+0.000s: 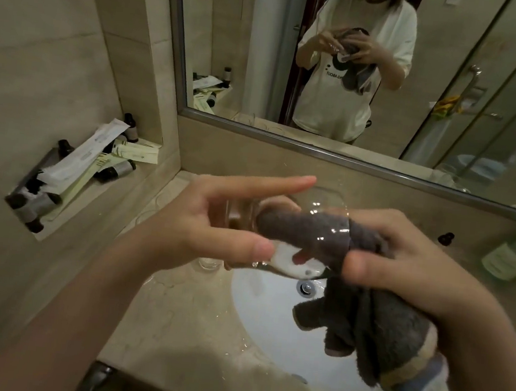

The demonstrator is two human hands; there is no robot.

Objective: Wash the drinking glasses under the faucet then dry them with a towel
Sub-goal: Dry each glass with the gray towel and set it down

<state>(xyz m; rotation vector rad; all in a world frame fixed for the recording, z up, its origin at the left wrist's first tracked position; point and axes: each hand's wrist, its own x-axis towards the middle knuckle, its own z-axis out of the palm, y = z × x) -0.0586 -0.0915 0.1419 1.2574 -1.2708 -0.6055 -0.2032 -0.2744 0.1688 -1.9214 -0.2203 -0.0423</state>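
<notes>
Left hand (215, 222) grips the drinking glass (294, 231), forefinger straight; right hand (402, 261) pinches the grey towel (372, 334) stuffed inside it.

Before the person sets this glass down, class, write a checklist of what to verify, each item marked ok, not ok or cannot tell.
1. Left hand holds the glass: ok, thumb and fingers grip it.
2. Towel is inside the glass: ok, the right hand pushes it in.
3. Inside fully dry: cannot tell.
4. Glass held over the sink: ok.
5. Dry counter for setting it down: not ok, wet patches show.
</notes>
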